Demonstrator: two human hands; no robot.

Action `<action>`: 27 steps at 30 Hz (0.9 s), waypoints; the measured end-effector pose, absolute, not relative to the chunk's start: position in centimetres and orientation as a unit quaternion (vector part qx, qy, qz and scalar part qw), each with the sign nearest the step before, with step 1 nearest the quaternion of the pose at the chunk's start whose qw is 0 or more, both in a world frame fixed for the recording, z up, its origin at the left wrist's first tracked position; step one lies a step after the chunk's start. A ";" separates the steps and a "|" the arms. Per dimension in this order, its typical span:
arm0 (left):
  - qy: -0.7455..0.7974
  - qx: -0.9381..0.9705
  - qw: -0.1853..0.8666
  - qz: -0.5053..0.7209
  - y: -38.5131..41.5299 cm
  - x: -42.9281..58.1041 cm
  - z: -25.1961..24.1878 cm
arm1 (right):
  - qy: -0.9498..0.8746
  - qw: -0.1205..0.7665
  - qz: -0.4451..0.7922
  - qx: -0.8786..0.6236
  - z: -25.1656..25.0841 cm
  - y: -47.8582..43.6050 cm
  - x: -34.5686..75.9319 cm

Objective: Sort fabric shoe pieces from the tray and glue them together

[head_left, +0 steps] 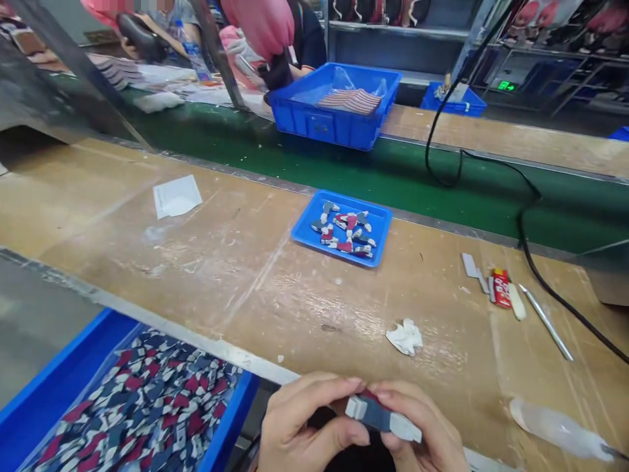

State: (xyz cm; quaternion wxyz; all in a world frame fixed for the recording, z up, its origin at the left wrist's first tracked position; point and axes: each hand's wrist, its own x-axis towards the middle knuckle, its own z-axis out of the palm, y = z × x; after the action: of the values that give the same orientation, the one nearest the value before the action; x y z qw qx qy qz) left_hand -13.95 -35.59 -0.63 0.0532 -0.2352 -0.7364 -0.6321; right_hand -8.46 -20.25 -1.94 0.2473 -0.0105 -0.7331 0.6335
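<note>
Both of my hands are at the bottom edge, pinched on one small flat piece (382,417) that is dark blue with white ends and a bit of red. My left hand (307,426) grips its left end with thumb and fingers. My right hand (425,436) holds the right end. A blue bin (73,373) at the lower left is full of several similar red, blue and white pieces. A shallow blue tray (378,226) on the wooden bench carries several more such pieces.
A crumpled white wad (405,337), a red tube (502,288), a metal rod (545,321), a clear plastic item (555,429) and a paper sheet (175,196) lie on the bench. A black cable (525,223) crosses the green conveyor. A blue crate (334,121) and other people are beyond.
</note>
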 end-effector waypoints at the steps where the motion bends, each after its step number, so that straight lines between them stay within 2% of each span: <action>1: -0.740 -0.235 0.068 -0.627 -35.3 -13.6 -0.5 | -0.726 0.257 0.638 -0.014 -1.8 -20.2 -8.3; 7: -0.753 -0.267 0.110 -0.591 -32.4 -11.4 0.3 | -0.699 0.265 0.664 -0.019 -1.8 -17.8 -6.3; 13: -0.753 -0.321 0.143 -0.556 -27.9 -9.1 1.2 | -0.760 0.250 0.589 0.110 -1.8 -11.7 -4.2; 22: -0.759 -0.408 0.129 -0.490 -22.0 -7.6 2.8 | -0.787 0.398 0.471 -0.012 -1.3 -8.5 -0.2; 27: -0.742 -0.477 0.150 -0.446 -20.6 -6.9 3.0 | -0.801 0.434 0.410 -0.042 -0.7 -6.9 1.1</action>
State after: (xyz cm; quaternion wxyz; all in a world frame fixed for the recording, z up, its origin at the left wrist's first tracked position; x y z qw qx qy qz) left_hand -6.86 -20.56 3.01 0.1503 -0.4773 -0.7421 -0.4460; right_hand 1.06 -6.95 -0.72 0.4343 -0.0419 -0.8010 0.4100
